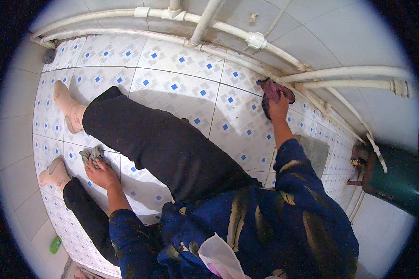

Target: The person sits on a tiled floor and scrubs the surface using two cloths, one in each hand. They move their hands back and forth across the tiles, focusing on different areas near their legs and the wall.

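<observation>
My right hand [278, 105] grips a crumpled maroon cloth [270, 89] low down beside the wall pipes, at the edge of the patterned tile floor [174, 78]. Part of the cloth is hidden under the fingers. Between my two legs, my left hand [101, 174] holds a bunched grey-green cloth [92, 155] against or just above the floor; which of these cannot be told. My legs in black trousers [153, 125] stretch out to the left, ending in beige socks [75, 113].
White plastic pipes [227, 28] run along the base of the tiled wall [321, 31]. A grey square [312, 153] lies on the floor near my right forearm. At far right stands a dark green object [392, 181]. A small green item [55, 245] is at lower left.
</observation>
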Tool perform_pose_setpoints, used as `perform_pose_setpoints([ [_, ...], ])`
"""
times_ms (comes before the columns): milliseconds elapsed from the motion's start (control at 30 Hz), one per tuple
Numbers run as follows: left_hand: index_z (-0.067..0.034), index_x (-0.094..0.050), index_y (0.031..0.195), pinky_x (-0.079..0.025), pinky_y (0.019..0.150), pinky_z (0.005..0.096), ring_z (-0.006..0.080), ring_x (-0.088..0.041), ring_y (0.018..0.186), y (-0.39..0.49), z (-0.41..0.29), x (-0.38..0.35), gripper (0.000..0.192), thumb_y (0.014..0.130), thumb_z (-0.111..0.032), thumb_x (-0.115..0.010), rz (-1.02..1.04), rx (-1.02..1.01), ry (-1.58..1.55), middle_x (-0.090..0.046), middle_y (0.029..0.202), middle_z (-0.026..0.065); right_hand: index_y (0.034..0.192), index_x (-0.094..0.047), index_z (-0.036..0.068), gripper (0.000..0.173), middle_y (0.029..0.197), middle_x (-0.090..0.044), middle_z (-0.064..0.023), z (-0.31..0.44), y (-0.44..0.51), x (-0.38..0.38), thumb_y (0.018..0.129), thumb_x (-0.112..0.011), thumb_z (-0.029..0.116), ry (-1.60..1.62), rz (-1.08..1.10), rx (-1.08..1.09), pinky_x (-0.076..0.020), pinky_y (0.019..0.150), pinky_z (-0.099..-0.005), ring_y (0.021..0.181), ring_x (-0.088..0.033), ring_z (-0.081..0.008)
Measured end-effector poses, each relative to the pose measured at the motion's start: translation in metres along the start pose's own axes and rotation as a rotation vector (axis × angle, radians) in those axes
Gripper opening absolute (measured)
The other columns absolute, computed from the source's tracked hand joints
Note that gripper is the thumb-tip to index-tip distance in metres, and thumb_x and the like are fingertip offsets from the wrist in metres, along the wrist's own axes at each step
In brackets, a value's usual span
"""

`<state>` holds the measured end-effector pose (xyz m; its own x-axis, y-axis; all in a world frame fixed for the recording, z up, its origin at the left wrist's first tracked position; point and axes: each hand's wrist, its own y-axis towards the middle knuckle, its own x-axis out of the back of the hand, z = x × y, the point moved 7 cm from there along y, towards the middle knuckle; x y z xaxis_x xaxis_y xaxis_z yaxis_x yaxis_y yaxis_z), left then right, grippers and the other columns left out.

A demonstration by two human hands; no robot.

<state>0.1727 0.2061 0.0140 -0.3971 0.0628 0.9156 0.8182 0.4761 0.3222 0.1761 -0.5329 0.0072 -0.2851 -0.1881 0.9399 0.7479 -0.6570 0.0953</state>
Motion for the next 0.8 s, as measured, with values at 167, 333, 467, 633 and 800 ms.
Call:
perform_pose_setpoints([
  [167, -0.005, -0.063, 0.119, -0.038, 0.103, 0.0483, 0.0400, -0.051, 0.119, 0.000, -0.001, 0.000, 0.037, 0.093, -0.030, -0.054, 0.010, -0.009, -0.056, -0.055, 0.128, 0.0239, 0.122, -0.056, 0.001, 0.054, 0.128, -0.049, -0.0335, 0.114, -0.065, -0.025, 0.074, -0.068, 0.022, 0.331, 0.115, 0.462, -0.0352, 0.105, -0.0522, 0.121, -0.043, -0.0504],
  [333, -0.005, -0.062, 0.120, -0.038, 0.103, 0.0489, 0.0406, -0.049, 0.120, 0.003, 0.009, -0.009, 0.038, 0.094, -0.031, -0.053, 0.094, 0.006, -0.057, -0.054, 0.129, 0.0249, 0.126, -0.058, 0.010, 0.063, 0.125, -0.054, -0.0253, 0.178, -0.118, -0.010, 0.063, -0.065, 0.006, 0.190, 0.175, 0.869, -0.0414, 0.102, -0.0465, 0.118, -0.051, -0.0410],
  [467, -0.006, -0.061, 0.122, -0.036, 0.105, 0.0498, 0.0417, -0.048, 0.122, 0.000, 0.009, -0.006, 0.040, 0.093, -0.032, -0.053, 0.016, -0.038, -0.050, -0.053, 0.129, 0.0263, 0.120, -0.058, 0.009, 0.051, 0.107, -0.060, -0.0207, 0.128, -0.042, 0.034, 0.070, -0.069, 0.012, 0.176, -0.092, 0.575, -0.0435, 0.093, -0.0487, 0.104, -0.055, -0.0412],
  [633, -0.007, -0.061, 0.123, -0.035, 0.106, 0.0498, 0.0421, -0.047, 0.123, -0.004, 0.005, -0.005, 0.040, 0.094, -0.033, -0.053, 0.005, -0.023, -0.022, -0.052, 0.130, 0.0267, 0.123, -0.058, 0.001, 0.051, 0.123, -0.056, -0.0265, 0.092, 0.031, 0.025, 0.073, -0.061, 0.011, -0.009, -0.028, 0.235, -0.0367, 0.106, -0.0456, 0.120, -0.048, -0.0413],
  [800, -0.005, -0.061, 0.123, -0.036, 0.106, 0.0500, 0.0426, -0.048, 0.122, -0.003, 0.001, -0.002, 0.042, 0.093, -0.032, -0.052, -0.005, -0.023, -0.014, -0.053, 0.129, 0.0274, 0.122, -0.063, 0.018, 0.041, 0.110, -0.067, -0.0203, 0.123, 0.069, 0.002, 0.083, -0.058, 0.031, -0.122, 0.022, 0.230, -0.0494, 0.090, -0.0473, 0.103, -0.062, -0.0393],
])
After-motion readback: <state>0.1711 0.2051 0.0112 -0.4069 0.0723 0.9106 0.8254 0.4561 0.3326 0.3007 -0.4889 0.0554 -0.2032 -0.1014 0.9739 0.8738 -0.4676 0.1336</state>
